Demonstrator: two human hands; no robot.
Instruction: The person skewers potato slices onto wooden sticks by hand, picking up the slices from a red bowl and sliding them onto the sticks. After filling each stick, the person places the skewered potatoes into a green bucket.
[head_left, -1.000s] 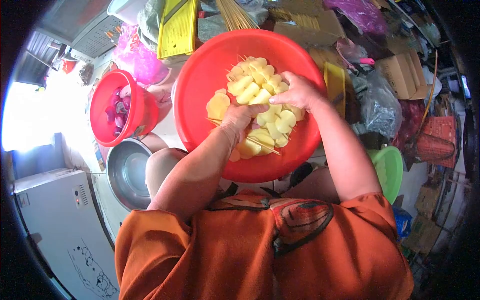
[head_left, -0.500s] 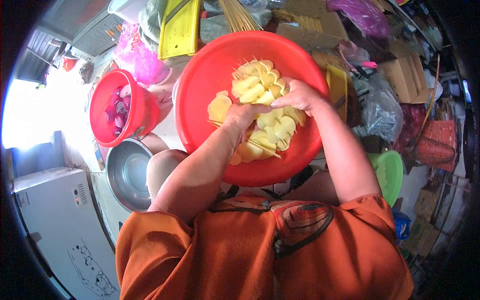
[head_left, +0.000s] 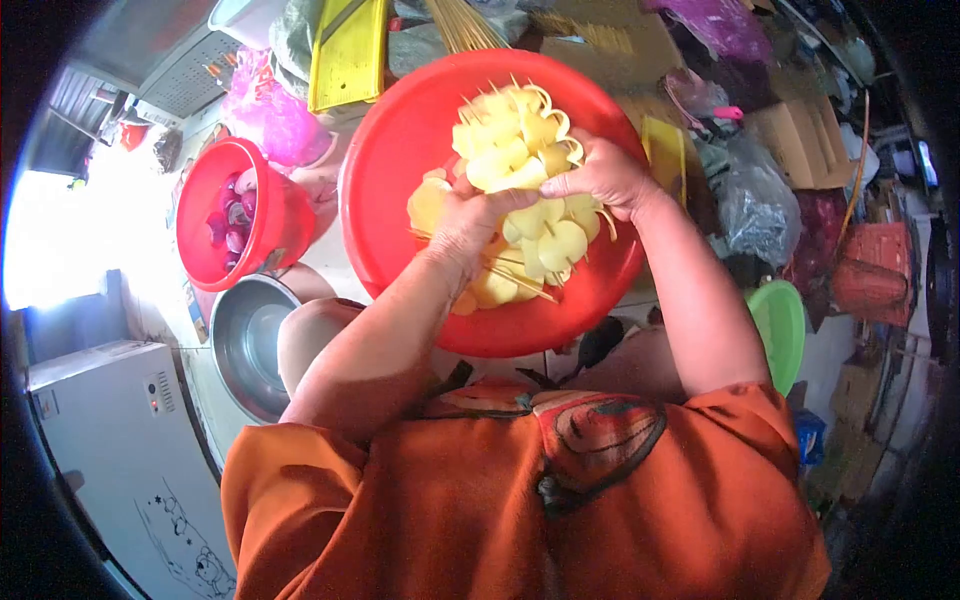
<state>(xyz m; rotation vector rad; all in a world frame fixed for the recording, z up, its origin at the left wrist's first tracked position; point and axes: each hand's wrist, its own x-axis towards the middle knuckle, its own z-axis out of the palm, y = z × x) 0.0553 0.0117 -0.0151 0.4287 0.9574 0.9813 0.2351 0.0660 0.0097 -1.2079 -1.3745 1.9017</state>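
Observation:
A big red basin point(head_left: 390, 130) sits in front of me with pale yellow slices, likely potato, threaded on thin wooden sticks. My left hand point(head_left: 468, 222) and my right hand point(head_left: 608, 182) are both closed around a bunch of the skewered slices point(head_left: 500, 140), one from each side, thumbs nearly meeting across it. Stick tips poke out at its top end. Below the hands, more skewered slices point(head_left: 555, 245) lie in the basin, with bare sticks crossing them. A few loose slices point(head_left: 425, 205) rest left of my left hand. My fingers are partly hidden behind the bunch.
On the left stand a red bucket point(head_left: 187, 235) holding purple-red onions point(head_left: 236, 215) and a metal bowl point(head_left: 228, 345). A yellow slicer point(head_left: 347, 60) and a bundle of sticks point(head_left: 465, 25) lie beyond the basin. Right are a green basin point(head_left: 780, 335) and a cardboard box point(head_left: 808, 140).
Both hands have raised the bunch of skewered slices slightly, and it now stands higher above the pile. The camera view has shifted a little.

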